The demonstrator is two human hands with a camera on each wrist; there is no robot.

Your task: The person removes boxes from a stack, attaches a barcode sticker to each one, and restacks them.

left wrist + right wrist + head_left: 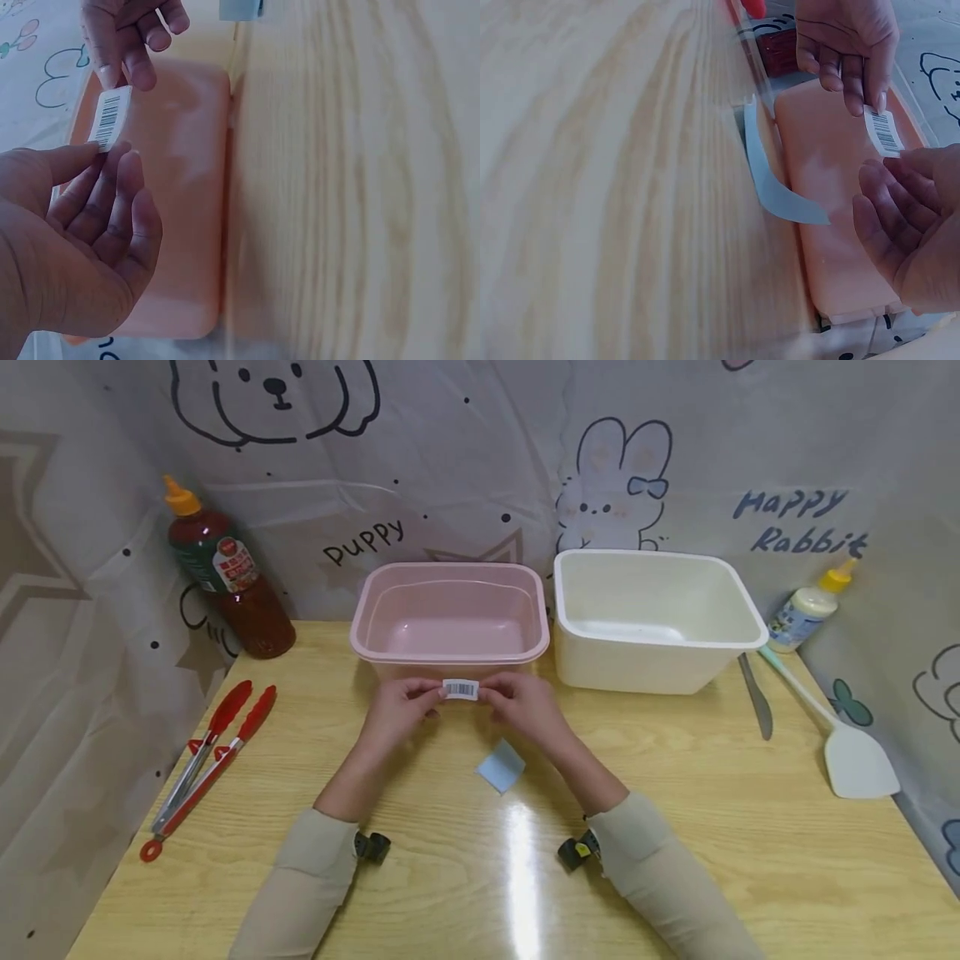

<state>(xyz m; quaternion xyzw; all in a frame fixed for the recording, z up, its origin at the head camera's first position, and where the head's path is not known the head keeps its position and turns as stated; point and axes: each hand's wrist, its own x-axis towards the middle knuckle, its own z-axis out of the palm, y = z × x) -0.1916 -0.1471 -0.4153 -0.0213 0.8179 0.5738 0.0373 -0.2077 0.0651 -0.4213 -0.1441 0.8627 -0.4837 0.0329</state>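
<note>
Both hands hold a small white barcode sticker [461,689] stretched between them, just in front of the pink bin [450,657]. My left hand [399,714] pinches its left end between thumb and forefinger. At the other end, the thumb and forefinger of my right hand [527,708] pinch it. In the left wrist view the sticker [110,118] is slightly bent, with the barcode showing. A light-blue piece of paper [501,767] lies on the table below the right hand; in the right wrist view this paper [776,187] looks curled up from the surface.
A cream bin [637,664] stands right of the pink one. Red-tipped tongs [213,768] and a red sauce bottle [232,585] are at left. On the right are a table knife [756,697], a white-headed turner [858,760] and a yellow-capped bottle [806,610]. Printed cloth [465,460] hangs behind.
</note>
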